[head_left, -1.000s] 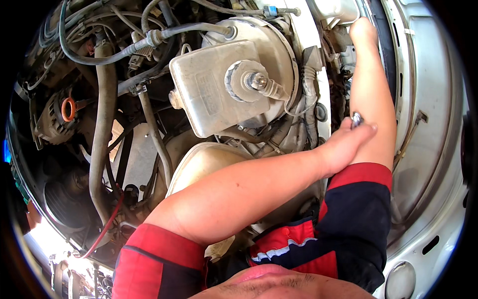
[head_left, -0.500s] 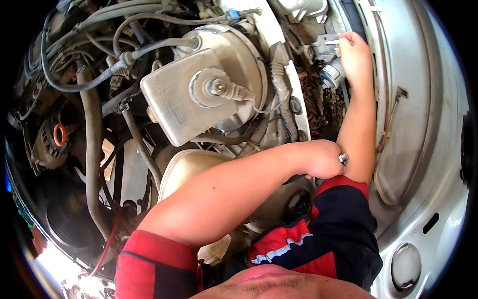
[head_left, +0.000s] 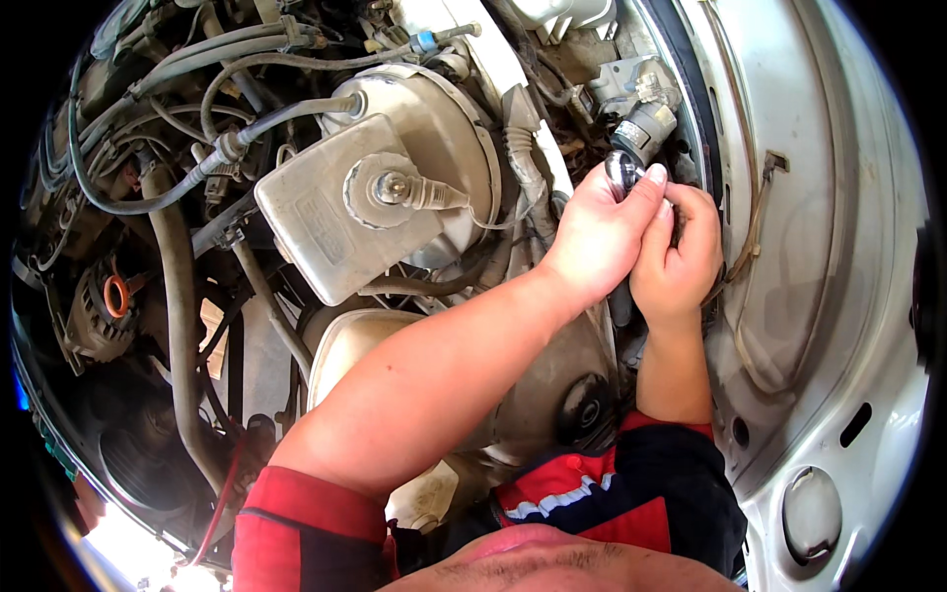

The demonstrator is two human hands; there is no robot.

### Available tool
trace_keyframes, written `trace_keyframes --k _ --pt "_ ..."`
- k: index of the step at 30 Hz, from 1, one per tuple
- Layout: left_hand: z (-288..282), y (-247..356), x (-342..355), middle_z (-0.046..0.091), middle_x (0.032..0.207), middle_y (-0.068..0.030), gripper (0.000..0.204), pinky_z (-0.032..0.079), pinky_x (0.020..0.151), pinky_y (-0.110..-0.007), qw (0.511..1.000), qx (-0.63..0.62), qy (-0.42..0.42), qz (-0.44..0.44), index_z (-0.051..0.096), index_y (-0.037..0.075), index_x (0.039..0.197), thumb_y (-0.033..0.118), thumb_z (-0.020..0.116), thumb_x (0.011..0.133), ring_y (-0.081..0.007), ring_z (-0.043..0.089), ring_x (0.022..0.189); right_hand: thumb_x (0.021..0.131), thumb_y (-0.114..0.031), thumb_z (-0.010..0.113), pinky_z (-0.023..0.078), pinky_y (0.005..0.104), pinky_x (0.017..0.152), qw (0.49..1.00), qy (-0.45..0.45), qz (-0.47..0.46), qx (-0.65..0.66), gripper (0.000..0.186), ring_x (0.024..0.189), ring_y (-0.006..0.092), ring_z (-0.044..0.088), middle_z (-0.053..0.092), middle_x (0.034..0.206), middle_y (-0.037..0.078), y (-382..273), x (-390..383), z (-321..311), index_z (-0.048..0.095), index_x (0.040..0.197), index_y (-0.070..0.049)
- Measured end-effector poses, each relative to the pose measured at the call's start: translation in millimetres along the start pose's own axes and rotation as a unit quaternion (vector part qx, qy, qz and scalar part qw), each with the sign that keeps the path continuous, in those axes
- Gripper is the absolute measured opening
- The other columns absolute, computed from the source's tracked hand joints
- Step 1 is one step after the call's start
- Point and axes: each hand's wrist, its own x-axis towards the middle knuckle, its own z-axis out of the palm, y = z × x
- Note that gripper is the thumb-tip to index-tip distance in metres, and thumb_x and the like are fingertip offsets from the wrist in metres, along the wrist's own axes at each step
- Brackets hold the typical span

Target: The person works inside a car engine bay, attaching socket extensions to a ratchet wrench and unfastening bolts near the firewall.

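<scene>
Chromed metal marks the shiny, round-headed hand tool (head_left: 621,175) that you now have at the rear edge of the engine bay, directly below the grey cylindrical motor (head_left: 646,128). Note the change in position: half a second ago your left hand (head_left: 595,237) was beside your opposite forearm; it has since advanced to the motor. Your right hand (head_left: 681,259) has drawn back from the pale metal bracket (head_left: 614,84) and now meets the left.

State of the left hand: closed around the tool, with the chromed head exposed above the thumb side. A dark rod-like end (head_left: 619,304) shows beneath the same hand; whether it belongs to the tool cannot be told.

State of the right hand: fingers bent inward, tips close against the left thumb, just beside the chromed head. Whether they grip a part is hidden, so you cannot confirm it from this view.

Location: the motor sits in the recess between the edge of the white sheet-metal panel (head_left: 493,54) and the long black sealing strip (head_left: 698,99). The chromed head lies at the motor's lower end; contact between the two cannot be confirmed.

Significance: with both hands brought together at one point, the work appears to be at the tool itself, probably adjusting or positioning its head. The bracket is now unobstructed by your fingers.
</scene>
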Motion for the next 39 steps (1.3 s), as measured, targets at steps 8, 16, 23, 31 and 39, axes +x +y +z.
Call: trace_keyframes --k 8,16,23,31,39 --pt "-2.9 -2.8 -2.5 0.058 0.068 -0.0014 0.027 0.041 0.045 -0.028 0.986 0.139 0.082 0.037 0.053 0.009 0.083 0.024 0.058 0.105 -0.0100 0.049 0.050 0.105 -0.023 0.053 0.052 0.0350 0.095 0.864 -0.050 0.297 0.404 0.037 0.108 0.0227 0.067 0.070 0.117 0.015 46.8 89.8 52.7 0.060 0.126 0.007" --pt "-1.4 -4.4 -5.6 0.057 0.077 0.0026 0.015 0.046 0.063 -0.028 0.965 0.235 0.100 0.055 0.053 0.006 0.095 0.016 0.057 0.106 -0.0069 0.050 0.069 0.090 -0.016 0.053 0.052 0.0481 0.097 0.881 -0.337 0.095 -0.317 0.041 0.114 0.0431 0.067 0.067 0.116 0.035 147.6 210.8 157.6 0.068 0.120 0.007" --pt "-0.4 5.7 -3.6 0.061 0.089 0.0015 0.013 0.049 0.076 -0.028 0.980 0.169 0.101 0.004 0.055 0.004 0.102 0.016 0.058 0.105 -0.0068 0.053 0.081 0.090 -0.017 0.054 0.053 0.0497 0.080 0.893 -0.288 0.328 -0.113 0.039 0.098 0.0343 0.069 0.072 0.109 0.026 257.6 235.0 196.5 0.070 0.116 0.008" --pt "-0.8 1.6 -4.2 0.064 0.084 -0.0099 0.021 0.050 0.079 -0.038 0.977 0.183 0.104 0.032 0.055 0.001 0.105 0.021 0.060 0.101 -0.0208 0.060 0.079 0.089 -0.017 0.057 0.053 0.0471 0.087 0.904 -0.233 0.347 -0.086 0.039 0.106 0.0366 0.071 0.071 0.116 0.027 236.7 228.2 189.1 0.070 0.119 0.006" --pt "1.1 2.7 -4.6 0.064 0.091 -0.0009 0.017 0.050 0.079 -0.030 0.977 0.193 0.086 -0.011 0.056 0.002 0.108 0.017 0.060 0.103 -0.0082 0.055 0.084 0.089 -0.018 0.057 0.052 0.0459 0.091 0.916 -0.223 0.316 -0.105 0.040 0.110 0.0378 0.070 0.070 0.120 0.027 261.5 230.7 197.9 0.070 0.119 0.005"
